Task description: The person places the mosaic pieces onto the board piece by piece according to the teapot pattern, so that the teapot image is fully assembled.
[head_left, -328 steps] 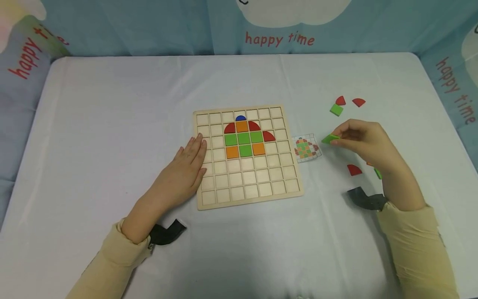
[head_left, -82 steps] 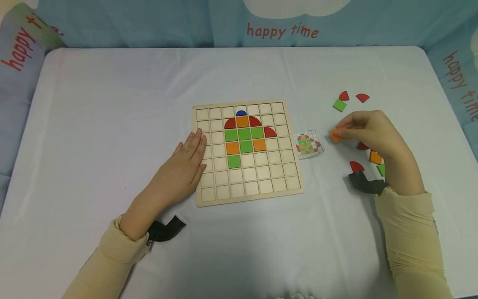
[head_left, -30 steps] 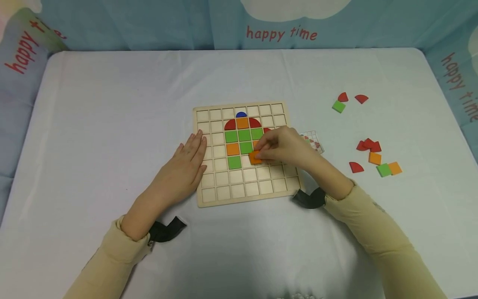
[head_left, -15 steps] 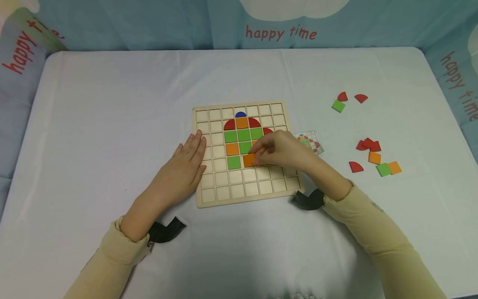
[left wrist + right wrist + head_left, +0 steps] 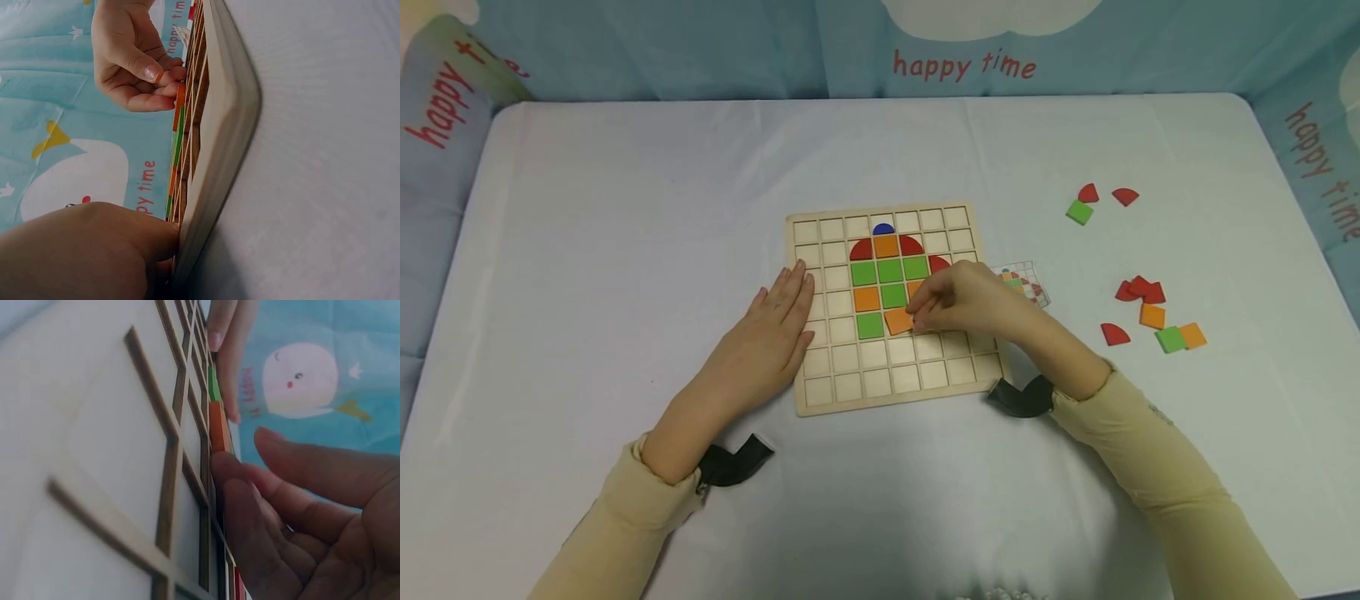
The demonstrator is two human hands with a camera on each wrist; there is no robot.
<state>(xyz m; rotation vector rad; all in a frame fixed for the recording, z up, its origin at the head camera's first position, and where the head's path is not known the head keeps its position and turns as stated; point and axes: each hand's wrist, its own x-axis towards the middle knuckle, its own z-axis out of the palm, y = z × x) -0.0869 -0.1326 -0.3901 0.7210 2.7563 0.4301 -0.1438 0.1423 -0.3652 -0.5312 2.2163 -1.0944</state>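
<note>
A wooden grid board (image 5: 850,389) lies mid-table with green and orange square tiles, red quarter-circles and a blue half-circle in its cells. My left hand (image 5: 760,342) rests flat along the board's left edge, fingers extended. An orange square tile (image 5: 898,322) sits slightly askew over the cell right of the lowest green tile (image 5: 870,326). Fingertips of my right hand (image 5: 973,300) touch this tile's right edge; in the right wrist view the thumb stands away from the orange tile (image 5: 217,427). That hand covers part of another orange tile and a red quarter-circle.
A small printed pattern card (image 5: 1033,287) lies at the board's right edge, partly behind my right hand. Farther right are loose red quarter-circles (image 5: 1138,288), an orange tile (image 5: 1152,316) and a green tile (image 5: 1170,339). Another green tile (image 5: 1079,212) lies farther back.
A green tile went into the board's lower row, and my right hand brought an orange tile from the right to beside it. The fingers have since loosened from that tile. My left hand stayed put.
</note>
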